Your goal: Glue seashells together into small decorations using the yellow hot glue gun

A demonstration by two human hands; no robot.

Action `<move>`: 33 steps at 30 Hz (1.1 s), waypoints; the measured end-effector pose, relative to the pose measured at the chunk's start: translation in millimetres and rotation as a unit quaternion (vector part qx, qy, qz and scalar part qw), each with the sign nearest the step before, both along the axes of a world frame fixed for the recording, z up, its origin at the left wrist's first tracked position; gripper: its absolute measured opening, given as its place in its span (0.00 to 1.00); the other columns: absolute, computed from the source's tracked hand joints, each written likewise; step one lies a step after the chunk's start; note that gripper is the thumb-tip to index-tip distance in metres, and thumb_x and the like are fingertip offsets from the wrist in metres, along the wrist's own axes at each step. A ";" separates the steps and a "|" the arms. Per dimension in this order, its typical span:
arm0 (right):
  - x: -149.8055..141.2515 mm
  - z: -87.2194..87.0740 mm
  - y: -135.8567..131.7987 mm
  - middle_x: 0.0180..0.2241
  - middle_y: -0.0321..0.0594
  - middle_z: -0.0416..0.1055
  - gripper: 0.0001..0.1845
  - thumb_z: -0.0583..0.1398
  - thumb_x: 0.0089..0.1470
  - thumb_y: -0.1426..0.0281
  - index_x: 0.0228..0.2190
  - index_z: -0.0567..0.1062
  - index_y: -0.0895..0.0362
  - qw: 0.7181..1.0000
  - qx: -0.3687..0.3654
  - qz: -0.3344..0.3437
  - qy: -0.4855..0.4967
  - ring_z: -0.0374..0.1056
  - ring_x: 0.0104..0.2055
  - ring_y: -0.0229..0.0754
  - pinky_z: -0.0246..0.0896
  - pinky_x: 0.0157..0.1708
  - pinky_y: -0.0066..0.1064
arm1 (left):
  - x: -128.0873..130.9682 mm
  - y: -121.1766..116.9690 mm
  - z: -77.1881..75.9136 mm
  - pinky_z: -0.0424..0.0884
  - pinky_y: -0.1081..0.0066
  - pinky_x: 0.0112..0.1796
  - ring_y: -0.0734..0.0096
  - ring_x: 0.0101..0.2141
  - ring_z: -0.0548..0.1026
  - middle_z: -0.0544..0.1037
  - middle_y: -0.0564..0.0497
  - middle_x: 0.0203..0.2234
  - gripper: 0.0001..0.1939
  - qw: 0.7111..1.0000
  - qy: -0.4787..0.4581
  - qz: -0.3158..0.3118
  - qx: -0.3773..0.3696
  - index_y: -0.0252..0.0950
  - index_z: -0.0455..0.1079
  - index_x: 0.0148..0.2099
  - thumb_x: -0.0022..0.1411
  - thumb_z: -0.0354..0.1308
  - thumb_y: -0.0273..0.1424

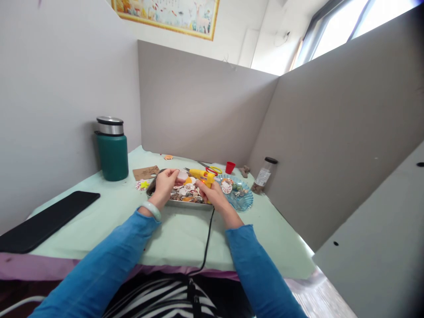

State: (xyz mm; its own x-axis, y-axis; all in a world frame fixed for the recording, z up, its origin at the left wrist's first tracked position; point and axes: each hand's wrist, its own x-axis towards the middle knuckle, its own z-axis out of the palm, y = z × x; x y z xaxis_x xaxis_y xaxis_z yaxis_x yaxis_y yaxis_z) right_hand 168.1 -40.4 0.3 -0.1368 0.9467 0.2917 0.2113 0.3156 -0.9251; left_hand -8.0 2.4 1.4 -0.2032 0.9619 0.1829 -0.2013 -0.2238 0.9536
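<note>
My right hand [211,193] is wrapped round the handle of a yellow hot glue gun [202,175], whose nozzle points left. From its grip a black cord runs down over the table's front edge. Pinched in the fingers of my left hand [164,185] is a pale, thin, translucent disc [182,175], perhaps a shell, close to the nozzle. Both hands are above a metal tray [195,205] heaped with seashells [188,189] in white, orange and brown. The left hand hides part of the tray's left side.
A blue scalloped plate [247,199] with shell pieces lies right of the tray. Behind are scissors [217,169] and a red cup [230,167]. A jar [264,176] stands at right, a green bottle [112,152] at left, near a black mat [49,221]. Grey partitions [205,106] enclose the table.
</note>
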 end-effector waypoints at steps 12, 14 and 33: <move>0.6 -4.1 3.5 0.13 0.32 0.60 0.30 0.60 0.50 0.43 0.16 0.65 0.56 1.000 0.001 0.007 -0.014 0.54 0.14 0.32 0.49 0.15 0.26 | 0.2 -0.6 1.8 0.74 0.73 0.26 0.67 0.21 0.77 0.77 0.50 0.17 0.04 1.000 0.000 -0.001 -0.003 0.33 0.69 0.34 0.60 0.58 0.28; 0.4 -3.7 3.3 0.13 0.32 0.60 0.30 0.61 0.50 0.44 0.16 0.65 0.56 1.000 -0.004 0.009 -0.016 0.55 0.14 0.32 0.49 0.15 0.26 | 0.2 -1.1 2.3 0.74 0.73 0.26 0.67 0.21 0.78 0.77 0.49 0.17 0.04 1.000 -0.005 0.004 -0.005 0.33 0.69 0.34 0.60 0.58 0.29; 1.3 -3.2 2.1 0.14 0.32 0.60 0.29 0.61 0.51 0.46 0.16 0.66 0.56 1.000 -0.011 0.014 -0.009 0.55 0.14 0.32 0.50 0.15 0.26 | 0.7 -3.6 6.6 0.73 0.74 0.25 0.68 0.19 0.77 0.76 0.50 0.16 0.04 1.000 -0.023 0.007 -0.008 0.33 0.68 0.36 0.60 0.58 0.29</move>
State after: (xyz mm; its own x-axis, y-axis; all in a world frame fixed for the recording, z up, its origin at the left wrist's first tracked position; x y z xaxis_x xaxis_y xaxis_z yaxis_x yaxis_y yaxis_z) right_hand 169.3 -38.3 -2.9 -0.1686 0.9484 0.2687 0.2202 0.3019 -0.9276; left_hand -7.3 -1.3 7.9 -0.2249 0.9617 0.1568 -0.2415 -0.2109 0.9472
